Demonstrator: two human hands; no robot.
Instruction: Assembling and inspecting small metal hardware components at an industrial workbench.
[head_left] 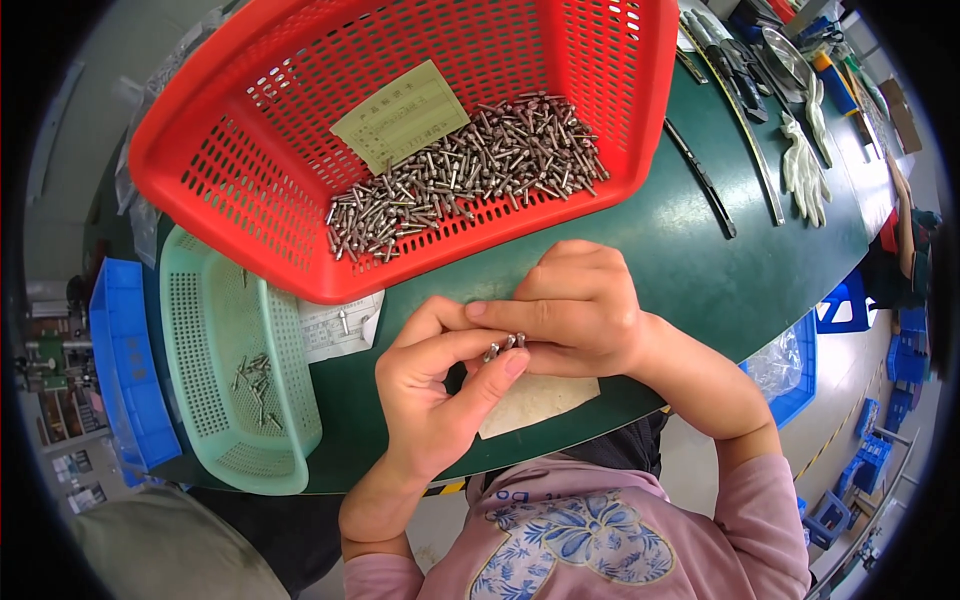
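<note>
Left hand [430, 385]: bent, thumb and index finger closed on a few small metal pins [509, 343]; three rounded ends show between thumb and finger. Right hand [585, 310]: fingers curled, index laid out toward the left fingertips; the two hands meet at the pins. Whether the right has hold of any cannot be told.

Position of held pins: above the table [600, 255], near the middle of its near edge.

Beige sheet [545, 402]: flat at the table's near edge, below the hands, partly covered by them.

Red perforated basket [255, 235]: toward the table's far edge, holding a heap of like metal pins [450, 175] and a yellow-green paper card [400, 115].

Light green perforated basket [302, 385]: at the table's left end, with a few loose pins [258, 385] inside.

Printed sheet [342, 328] with a drawing of a pin: between the two baskets, its upper part hidden by the red one.

Right end of table: white glove [803, 175], metal ruler [752, 135], slim black tool [702, 182].
</note>
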